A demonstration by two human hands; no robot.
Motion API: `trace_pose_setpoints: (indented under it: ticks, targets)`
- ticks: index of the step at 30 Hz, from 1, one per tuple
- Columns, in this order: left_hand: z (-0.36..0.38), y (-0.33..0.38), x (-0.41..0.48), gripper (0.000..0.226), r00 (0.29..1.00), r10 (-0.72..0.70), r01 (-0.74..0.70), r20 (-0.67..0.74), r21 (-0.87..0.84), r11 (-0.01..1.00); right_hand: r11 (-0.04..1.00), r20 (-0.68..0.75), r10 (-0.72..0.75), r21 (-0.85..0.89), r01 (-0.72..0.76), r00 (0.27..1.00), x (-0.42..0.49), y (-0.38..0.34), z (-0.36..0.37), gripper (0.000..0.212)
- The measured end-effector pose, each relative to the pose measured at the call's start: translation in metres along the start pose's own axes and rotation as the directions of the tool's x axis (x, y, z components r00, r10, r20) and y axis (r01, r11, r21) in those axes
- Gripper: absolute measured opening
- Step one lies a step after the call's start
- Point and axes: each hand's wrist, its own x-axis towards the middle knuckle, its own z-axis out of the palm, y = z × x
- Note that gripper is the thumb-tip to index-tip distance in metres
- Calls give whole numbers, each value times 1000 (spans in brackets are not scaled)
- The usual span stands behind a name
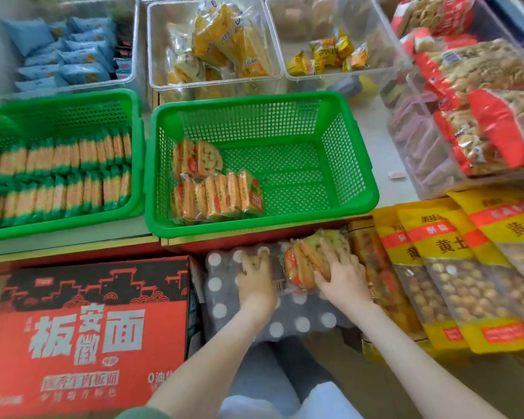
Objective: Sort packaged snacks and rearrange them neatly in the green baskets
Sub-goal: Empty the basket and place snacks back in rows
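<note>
Both hands were down at lower centre, over a grey cloth with white dots (pixel 285 323). The right hand (pixel 341 272) had its fingers curled over a bundle of clear-wrapped round cracker packets with red print (pixel 301 261), gripping it from above; how many packets were in it was hard to tell. The left hand (pixel 256 279) lay just beside it, fingers bent over something pale it mostly hid. Whether it gripped or merely rested could not be made out. Blur smeared the frame's left side.

Just above the hands, the middle green plastic mesh basket (pixel 372 179) held matching cracker packets (pixel 218 192), on edge in two short rows at its left. Left of it, a second green mesh basket (pixel 138 152), cut off by the frame's edge, was packed with rows of green-and-orange packets (pixel 58 176).

Across the top stood clear plastic bins: the upper-left bin (pixel 73 87) with blue pouches (pixel 64 55), the centre bin (pixel 218 85) with yellow-wrapped packs (pixel 224 46), the next bin (pixel 345 74) with a few small yellow packets (pixel 330 55).

Red-and-clear snack bags (pixel 481 95) were piled at right, yellow bags (pixel 454 267) at lower right, and a red printed cardboard box (pixel 94 334) at lower left, all cropped.
</note>
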Motion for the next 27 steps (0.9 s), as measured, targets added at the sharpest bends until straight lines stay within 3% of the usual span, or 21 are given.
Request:
trace_pose_setpoints:
  ticks: [5, 9, 12, 15, 18, 20, 23, 27]
  targets:
    - [-5, -2, -10, 64, 993, 74, -80, -92, -64, 995, 972, -6, -165, 169, 163, 986, -17, -3, -24, 67]
    - [-46, -8, -44, 72, 964, 248, -262, -93, -197, 945, 804, -47, -351, 496, 327, 935, -31, -11, -49, 71]
    - [-95, -14, -66, 75, 921, 349, -390, -175, -376, 840, 651, -102, -320, 699, 296, 942, -21, -31, -81, 70]
    - [-140, -17, -59, 73, 889, 294, -453, -350, -592, 667, 564, -96, -277, 789, 242, 956, 14, -59, -104, 64]
    - [-166, -18, -30, 68, 902, 173, -427, -395, -767, 479, 650, 44, -184, 755, 88, 982, 70, -92, -114, 65]
    - [-175, -17, -9, 70, 929, 109, -368, -353, -851, 376, 727, 187, -142, 686, -26, 972, 100, -110, -115, 67]
    - [-181, -19, 17, 69, 949, 91, -315, -303, -886, 341, 842, 365, -133, 532, -89, 921, 129, -124, -101, 72]
    - [-182, -21, 36, 67, 964, 99, -265, -246, -896, 358, 959, 565, -140, 282, -31, 813, 148, -124, -81, 78]
